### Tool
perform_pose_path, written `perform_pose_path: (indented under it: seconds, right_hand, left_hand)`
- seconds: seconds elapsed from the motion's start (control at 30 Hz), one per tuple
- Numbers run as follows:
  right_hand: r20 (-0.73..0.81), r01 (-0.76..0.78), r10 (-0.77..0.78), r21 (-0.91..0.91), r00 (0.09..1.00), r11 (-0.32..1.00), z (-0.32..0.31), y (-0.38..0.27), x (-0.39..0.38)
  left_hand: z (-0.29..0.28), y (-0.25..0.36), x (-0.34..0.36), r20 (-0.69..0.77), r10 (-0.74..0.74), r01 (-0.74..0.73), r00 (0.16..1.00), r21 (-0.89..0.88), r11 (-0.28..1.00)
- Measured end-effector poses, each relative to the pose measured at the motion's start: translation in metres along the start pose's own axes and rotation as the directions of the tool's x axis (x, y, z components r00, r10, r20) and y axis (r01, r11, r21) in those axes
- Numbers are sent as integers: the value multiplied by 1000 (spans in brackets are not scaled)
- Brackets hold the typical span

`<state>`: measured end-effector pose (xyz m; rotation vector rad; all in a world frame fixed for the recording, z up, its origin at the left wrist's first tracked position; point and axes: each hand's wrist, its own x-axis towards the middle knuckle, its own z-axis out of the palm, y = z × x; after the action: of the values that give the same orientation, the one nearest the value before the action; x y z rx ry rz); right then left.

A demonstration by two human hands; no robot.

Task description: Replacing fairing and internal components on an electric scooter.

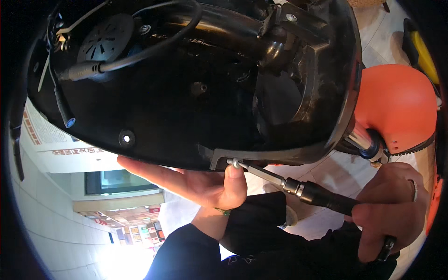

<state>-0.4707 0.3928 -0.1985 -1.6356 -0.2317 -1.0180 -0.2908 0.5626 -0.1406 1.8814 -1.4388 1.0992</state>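
Observation:
A large black curved shell (163,116), hollow side toward me, fills the upper view. My left hand (205,186) is at its lower edge, fingers stretched behind the rim. Its thumb presses a small silver screw (234,162) at a notched bracket on that edge. Wrapped in my right hand (396,205) is a screwdriver (322,196) with a black handle and metal shaft, slanting up to the left. Its tip meets the screw beside my left thumb. A dark rod end (386,248) sticks out below my right fist; whether it belongs to the screwdriver I cannot tell.
A black cable (135,59) with a thick connector loops across the shell's upper left. Another plug (65,109) hangs nearby. An orange fender (396,107) over a wheel and a chrome tube (360,137) are at right. Tiled floor (322,172) shows beneath.

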Motion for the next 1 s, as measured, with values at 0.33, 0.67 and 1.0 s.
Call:
perform_pose_path:
  seconds: [0.33, 0.67, 1.0]
  right_hand:
    - [-2, 62, -62, -54, 998, 997, -3, -6, 10]
    - [-56, -196, 194, -37, 979, 980, -6, -25, 15]
    - [-95, -692, 718, 209, 689, 691, -6, -53, 37]
  left_hand:
    - [-4, -2, -11, 57, 42, -43, 998, 18, 999]
    - [-6, 2, -13, 222, -48, 144, 974, -441, 886]
    - [-2, 3, -11, 205, -38, 129, 978, -455, 881]
